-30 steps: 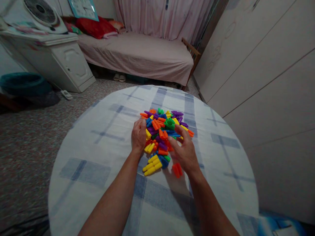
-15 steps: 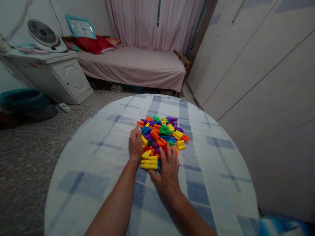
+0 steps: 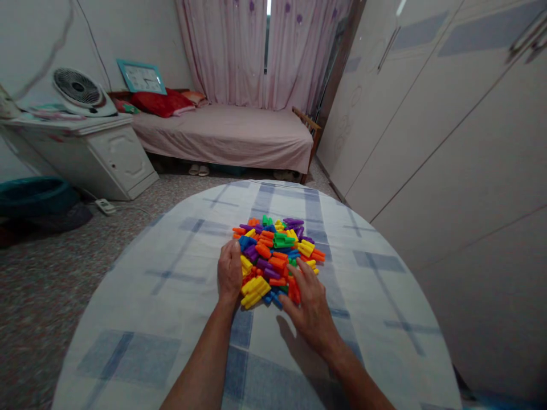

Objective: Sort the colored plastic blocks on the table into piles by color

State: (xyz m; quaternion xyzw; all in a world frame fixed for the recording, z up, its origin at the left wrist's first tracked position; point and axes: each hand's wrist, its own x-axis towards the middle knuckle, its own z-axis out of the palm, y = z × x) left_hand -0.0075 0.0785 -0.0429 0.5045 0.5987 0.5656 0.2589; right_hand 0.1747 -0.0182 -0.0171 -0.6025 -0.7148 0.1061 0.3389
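Note:
A loose heap of small plastic toy building pieces (image 3: 264, 250), shaped like joined rounded pegs in orange, yellow, green, blue and purple, lies on the round table (image 3: 171, 319). Against the heap's left side rests my left hand (image 3: 229, 270), cupped with its thumb on top; its other fingers are partly hidden and I see no piece held in it. My right hand (image 3: 311, 299) is over the heap's near right side, fingers spread, close to some orange pieces (image 3: 293, 290). At the near edge, between the hands, sits a joined yellow piece (image 3: 255, 292).
A checked blue and white cloth covers the table. Beyond it stands a bed (image 3: 226, 134) with a pink sheet. To the left are a white cabinet (image 3: 115, 151) with a fan (image 3: 79, 88) and a teal bin (image 3: 36, 196). Tall wardrobe doors (image 3: 436, 148) line the right.
My right hand has moved right and lifted slightly off the pieces. The yellow piece at the near edge has turned to a slant. My left hand stays at the heap; the view has tilted up.

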